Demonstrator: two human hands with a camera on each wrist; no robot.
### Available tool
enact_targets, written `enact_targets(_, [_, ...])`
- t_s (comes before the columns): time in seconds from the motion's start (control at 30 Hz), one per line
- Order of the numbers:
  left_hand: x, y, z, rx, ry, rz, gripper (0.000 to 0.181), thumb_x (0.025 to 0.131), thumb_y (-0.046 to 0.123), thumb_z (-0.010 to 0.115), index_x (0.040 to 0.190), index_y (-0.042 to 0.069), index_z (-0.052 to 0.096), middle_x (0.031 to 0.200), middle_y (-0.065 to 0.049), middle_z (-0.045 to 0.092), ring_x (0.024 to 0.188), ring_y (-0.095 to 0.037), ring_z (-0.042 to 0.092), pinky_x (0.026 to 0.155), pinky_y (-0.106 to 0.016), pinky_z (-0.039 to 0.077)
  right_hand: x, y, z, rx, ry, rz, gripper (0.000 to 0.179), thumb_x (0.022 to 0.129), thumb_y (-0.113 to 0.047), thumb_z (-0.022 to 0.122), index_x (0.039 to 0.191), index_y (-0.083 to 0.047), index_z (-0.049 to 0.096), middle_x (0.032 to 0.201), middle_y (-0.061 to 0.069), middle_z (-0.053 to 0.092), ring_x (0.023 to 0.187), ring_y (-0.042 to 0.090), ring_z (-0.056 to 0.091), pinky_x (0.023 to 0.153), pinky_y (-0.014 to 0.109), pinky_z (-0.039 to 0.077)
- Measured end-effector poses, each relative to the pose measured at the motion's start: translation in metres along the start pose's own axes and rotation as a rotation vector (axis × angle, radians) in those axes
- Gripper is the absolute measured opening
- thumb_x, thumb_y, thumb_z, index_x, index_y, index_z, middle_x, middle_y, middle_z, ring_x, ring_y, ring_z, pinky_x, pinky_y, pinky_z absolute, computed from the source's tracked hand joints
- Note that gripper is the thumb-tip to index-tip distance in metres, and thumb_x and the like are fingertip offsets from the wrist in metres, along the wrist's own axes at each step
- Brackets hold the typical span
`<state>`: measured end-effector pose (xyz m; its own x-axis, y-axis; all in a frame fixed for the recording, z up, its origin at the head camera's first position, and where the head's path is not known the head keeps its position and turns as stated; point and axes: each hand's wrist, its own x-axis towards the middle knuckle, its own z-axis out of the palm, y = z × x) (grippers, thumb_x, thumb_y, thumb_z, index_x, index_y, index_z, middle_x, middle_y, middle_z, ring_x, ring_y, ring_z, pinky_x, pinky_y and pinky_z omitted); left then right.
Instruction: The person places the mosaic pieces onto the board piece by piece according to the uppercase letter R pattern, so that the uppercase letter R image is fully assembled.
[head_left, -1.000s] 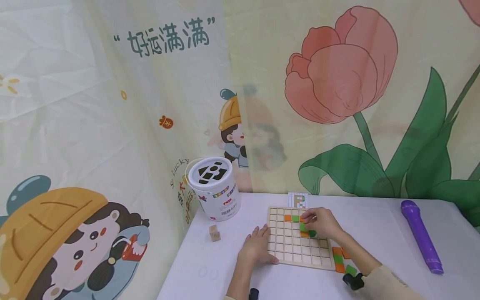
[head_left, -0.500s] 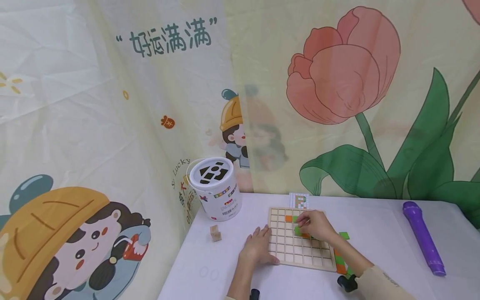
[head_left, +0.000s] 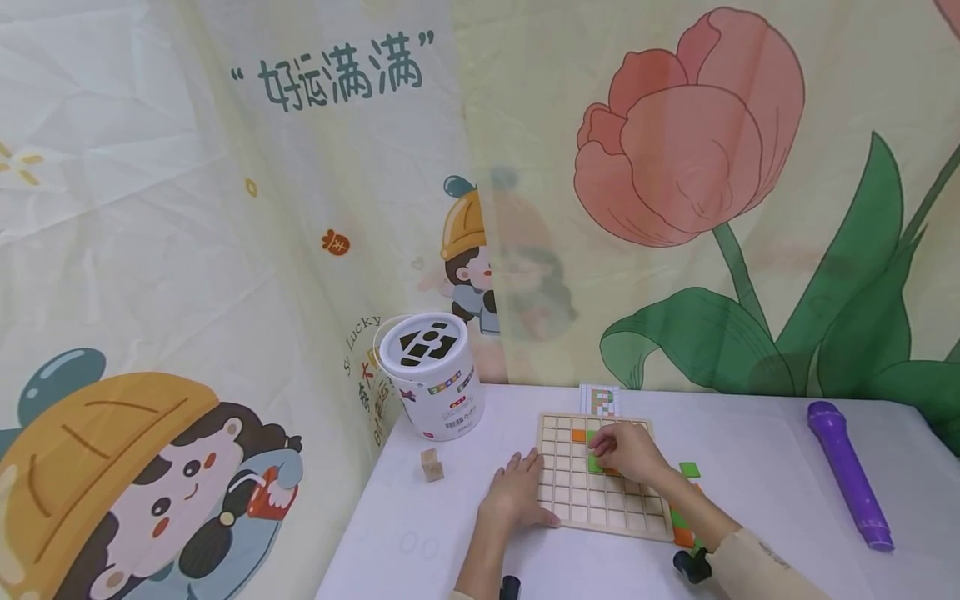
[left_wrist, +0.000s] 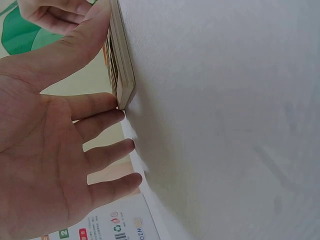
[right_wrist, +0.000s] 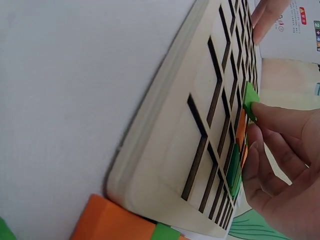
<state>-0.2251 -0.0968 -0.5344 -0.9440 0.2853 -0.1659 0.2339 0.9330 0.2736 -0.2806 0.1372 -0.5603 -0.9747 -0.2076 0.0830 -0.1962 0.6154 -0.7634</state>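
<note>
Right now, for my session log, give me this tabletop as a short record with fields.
Board: wooden grid, flat on the white table
Left grip: touches the board's left edge
Right grip: pinches a green tile over the board
Loose tiles: orange and green, right of the board
Card: beyond the board's far edge
Bucket: lidded, left of the board
Purple stick: right of the board

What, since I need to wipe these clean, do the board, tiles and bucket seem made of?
Board: likely wood, matte; pale tan edges.
Tiles: plastic or painted wood, smooth; even green and orange.
Bucket: probably plastic, smooth; rounded white walls, no grain showing.
</note>
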Motion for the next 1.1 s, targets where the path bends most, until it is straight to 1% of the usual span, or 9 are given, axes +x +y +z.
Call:
enact_targets(0.17, [0.0,0.002,-0.001,-0.008,-0.002,0.003,0.107,0.069,0.044,0.097,0.155,0.003,0.048,0.163,-0.012,0.044,0.151,-0.038,0.037,0.12,-0.058,0.036,-0.002,0.003,0.0,-0.025,0.012,-0.022,0.02,0.08,0.005,0.084,0.09,-0.01,0.077,0.078,-0.006,0.07,0.074,0.009,0.063,0.068,0.025,0.055])
enact_targets(0.33, [-0.001,0.003,-0.002,-0.008,-0.005,0.005,0.106,0.07,0.044,0.096,0.154,0.003,0.048,0.163,-0.013,0.044,0.151,-0.038,0.037,0.121,-0.058,0.036,-0.006,0.005,-0.005,-0.043,0.033,-0.045,0.018,0.082,0.002,0.084,0.095,-0.01,0.077,0.082,-0.007,0.07,0.077,0.009,0.063,0.069,0.024,0.055])
enact_targets(0.43, [-0.002,0.004,-0.003,-0.01,-0.006,0.006,0.106,0.069,0.044,0.096,0.155,0.003,0.048,0.163,-0.012,0.044,0.151,-0.038,0.037,0.121,-0.058,0.035,-0.009,0.005,-0.013,-0.05,0.055,-0.043,0.016,0.085,0.001,0.082,0.098,-0.009,0.078,0.084,-0.007,0.07,0.079,0.01,0.064,0.07,0.025,0.056])
enact_targets(0.6, [-0.003,0.004,-0.005,-0.004,-0.006,0.008,0.107,0.069,0.044,0.097,0.154,0.002,0.048,0.163,-0.013,0.044,0.151,-0.039,0.037,0.12,-0.059,0.036,-0.018,0.005,-0.033,-0.057,0.094,-0.025,0.015,0.088,-0.001,0.08,0.103,-0.006,0.078,0.086,-0.004,0.072,0.082,0.013,0.065,0.072,0.028,0.057])
enact_targets(0.73, [-0.003,0.003,-0.004,-0.017,-0.009,0.006,0.107,0.068,0.042,0.097,0.154,0.001,0.048,0.162,-0.013,0.044,0.151,-0.039,0.037,0.12,-0.059,0.036,-0.027,0.01,-0.047,-0.075,0.107,-0.009,0.016,0.09,-0.003,0.079,0.106,-0.004,0.077,0.088,-0.004,0.072,0.083,0.015,0.066,0.075,0.029,0.058])
enact_targets(0.97, [-0.002,-0.001,0.002,-0.004,-0.017,-0.004,0.106,0.071,0.044,0.095,0.156,0.003,0.046,0.164,-0.012,0.042,0.152,-0.037,0.036,0.122,-0.057,0.035,-0.044,0.017,-0.064,-0.123,0.123,0.004,0.014,0.089,-0.002,0.079,0.103,-0.005,0.077,0.086,-0.003,0.071,0.083,0.016,0.065,0.073,0.028,0.058])
enact_targets(1.1, [-0.003,0.0,-0.002,-0.006,-0.007,0.007,0.106,0.069,0.044,0.096,0.154,0.002,0.048,0.163,-0.013,0.044,0.151,-0.038,0.038,0.12,-0.058,0.036,-0.053,0.021,-0.072,-0.147,0.119,0.009,0.015,0.088,-0.001,0.079,0.102,-0.005,0.077,0.086,-0.003,0.071,0.083,0.017,0.065,0.072,0.027,0.058])
